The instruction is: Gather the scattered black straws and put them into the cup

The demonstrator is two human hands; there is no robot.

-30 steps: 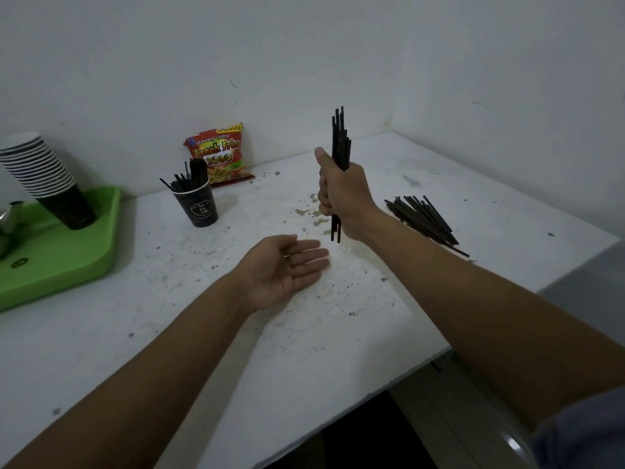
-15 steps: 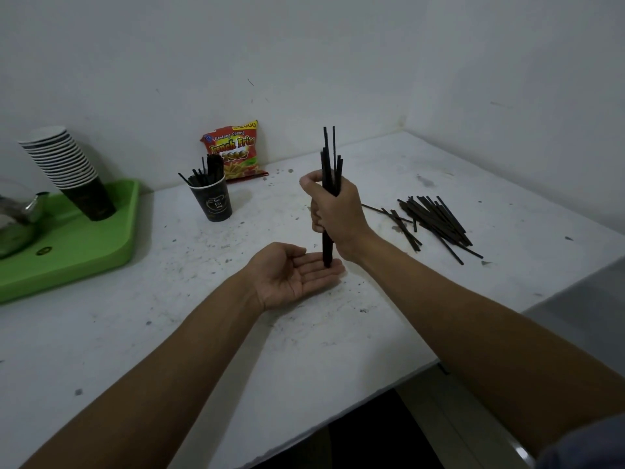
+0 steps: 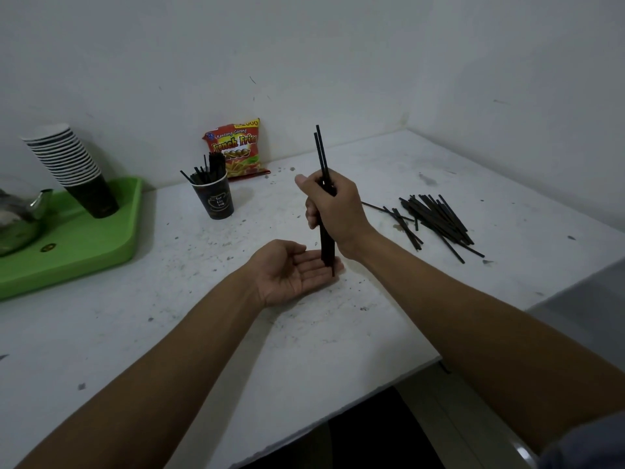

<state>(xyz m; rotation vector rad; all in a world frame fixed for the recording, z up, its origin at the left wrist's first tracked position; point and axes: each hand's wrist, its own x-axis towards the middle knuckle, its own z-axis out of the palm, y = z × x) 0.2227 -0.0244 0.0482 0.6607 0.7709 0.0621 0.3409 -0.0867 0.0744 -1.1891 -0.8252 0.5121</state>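
My right hand [image 3: 334,206] grips an upright bundle of black straws [image 3: 326,247] above the middle of the white table. The bundle's lower ends rest on the fingers of my left hand [image 3: 291,270], which lies palm up and flat on the table, holding nothing. Two straws stick up higher than the others above my right fist. A black paper cup [image 3: 216,202] with several straws in it stands to the back left, apart from both hands. A loose pile of black straws [image 3: 436,220] lies on the table to the right of my right hand.
A green tray [image 3: 86,245] at the left carries a leaning stack of paper cups [image 3: 72,165] and a metal pot [image 3: 15,216]. A red snack bag [image 3: 235,148] leans on the wall behind the cup. The table's front edge [image 3: 355,406] runs diagonally under my right forearm.
My right hand has lowered the bundle until its ends sit on my open left palm. Some straws have slid down, leaving two sticking up. The view has shifted slightly.
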